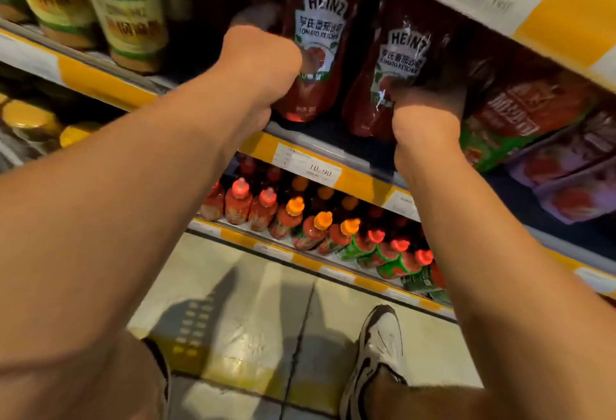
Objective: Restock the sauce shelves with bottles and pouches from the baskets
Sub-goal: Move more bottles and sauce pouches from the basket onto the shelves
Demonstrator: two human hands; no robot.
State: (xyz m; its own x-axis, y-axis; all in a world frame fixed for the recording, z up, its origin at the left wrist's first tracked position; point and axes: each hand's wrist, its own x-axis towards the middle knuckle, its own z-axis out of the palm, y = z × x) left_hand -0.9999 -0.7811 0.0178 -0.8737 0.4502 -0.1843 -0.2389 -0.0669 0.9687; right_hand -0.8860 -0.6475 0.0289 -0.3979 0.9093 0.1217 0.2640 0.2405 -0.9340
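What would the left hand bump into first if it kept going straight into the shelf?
Probably the left Heinz ketchup pouch. The left hand already sits against its left edge, pointing into the shelf. Behind it the shelf is dark, so depth is hard to judge.

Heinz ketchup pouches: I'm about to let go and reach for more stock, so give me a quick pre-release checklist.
1. Left hand on the left pouch: ok.
2. Right hand on the right pouch: ok.
3. Left pouch upright, label forward: ok.
4. Right pouch upright: not ok, it leans.
5. Pouch bases seated behind the shelf edge: cannot tell.
6. Room behind the pouches: cannot tell, too dark.
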